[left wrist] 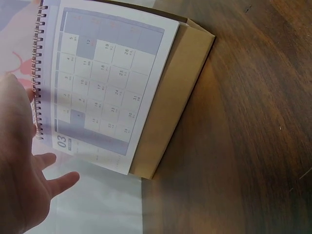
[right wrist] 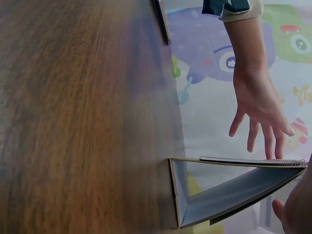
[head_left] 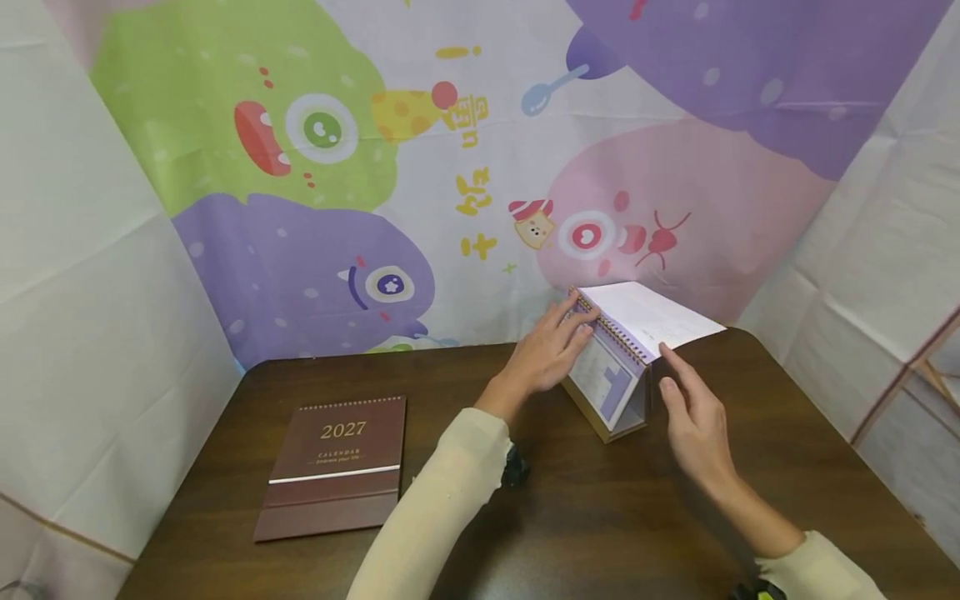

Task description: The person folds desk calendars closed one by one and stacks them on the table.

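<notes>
Touching calendar binding [head_left: 621, 337]: left hand [head_left: 546, 350], fingers spread | right hand [head_left: 699, 423] unclenched at raised page [head_left: 651, 313] | contact unclear

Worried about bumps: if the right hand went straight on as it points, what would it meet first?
Probably the raised white page of the standing desk calendar, whose edge looks close to the right hand; exact depth is unclear.
</notes>
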`<state>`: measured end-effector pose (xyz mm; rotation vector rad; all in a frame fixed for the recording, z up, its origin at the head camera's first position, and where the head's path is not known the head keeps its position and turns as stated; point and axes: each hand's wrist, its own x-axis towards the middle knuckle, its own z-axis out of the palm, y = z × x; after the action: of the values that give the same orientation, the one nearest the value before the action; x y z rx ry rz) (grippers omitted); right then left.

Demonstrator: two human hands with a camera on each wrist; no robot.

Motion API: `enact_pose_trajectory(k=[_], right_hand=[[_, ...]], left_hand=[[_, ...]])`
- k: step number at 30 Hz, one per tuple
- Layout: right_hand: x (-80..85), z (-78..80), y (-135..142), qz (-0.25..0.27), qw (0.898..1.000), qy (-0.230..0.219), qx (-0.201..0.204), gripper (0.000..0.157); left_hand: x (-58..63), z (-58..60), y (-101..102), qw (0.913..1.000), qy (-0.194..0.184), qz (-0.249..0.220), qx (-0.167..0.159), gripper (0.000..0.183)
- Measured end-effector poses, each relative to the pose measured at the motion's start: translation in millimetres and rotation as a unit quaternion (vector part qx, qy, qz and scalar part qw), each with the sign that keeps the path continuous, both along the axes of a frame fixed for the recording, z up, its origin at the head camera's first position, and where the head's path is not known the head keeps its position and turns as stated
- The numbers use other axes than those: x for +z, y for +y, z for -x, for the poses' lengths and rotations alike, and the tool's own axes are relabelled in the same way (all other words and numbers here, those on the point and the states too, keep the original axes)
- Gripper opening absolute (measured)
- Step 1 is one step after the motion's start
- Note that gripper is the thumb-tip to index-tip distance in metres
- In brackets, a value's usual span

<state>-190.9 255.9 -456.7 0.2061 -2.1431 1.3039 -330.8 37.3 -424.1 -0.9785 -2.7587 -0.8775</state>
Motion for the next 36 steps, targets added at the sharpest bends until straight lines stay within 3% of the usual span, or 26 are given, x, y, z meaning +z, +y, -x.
enact_pose_trajectory(k=[15, 20, 24, 30, 33, 36], right_hand=[[4.7, -0.1, -15, -0.022, 0.996, 0.084, 0.038, 0.052], [2.8, 1.4, -16, -0.038, 0.991, 0.12, 0.054, 0.052], [1.8, 2.1, -17, -0.046, 0.989, 0.13, 0.058, 0.052], [0.2, 2.3, -16, -0.063, 0.987, 0.128, 0.074, 0.047], [-0.6, 2.1, -16, -0.074, 0.986, 0.128, 0.082, 0.044], [-2.0, 1.7, -15, -0.08, 0.985, 0.128, 0.086, 0.043]], left_hand=[[-0.7, -3.0, 1, 0.9999, -0.01, -0.009, 0.004, 0.057], [-0.1, -1.6, 1, 0.9976, -0.021, -0.065, -0.009, 0.056], [3.3, 1.0, -2, 0.9887, -0.042, -0.142, -0.024, 0.058], [9.7, 3.7, -9, 0.9634, -0.04, -0.262, -0.04, 0.078], [10.8, 3.8, -13, 0.9564, -0.016, -0.291, -0.017, 0.099], [10.0, 3.9, -17, 0.9494, 0.005, -0.314, 0.007, 0.105]])
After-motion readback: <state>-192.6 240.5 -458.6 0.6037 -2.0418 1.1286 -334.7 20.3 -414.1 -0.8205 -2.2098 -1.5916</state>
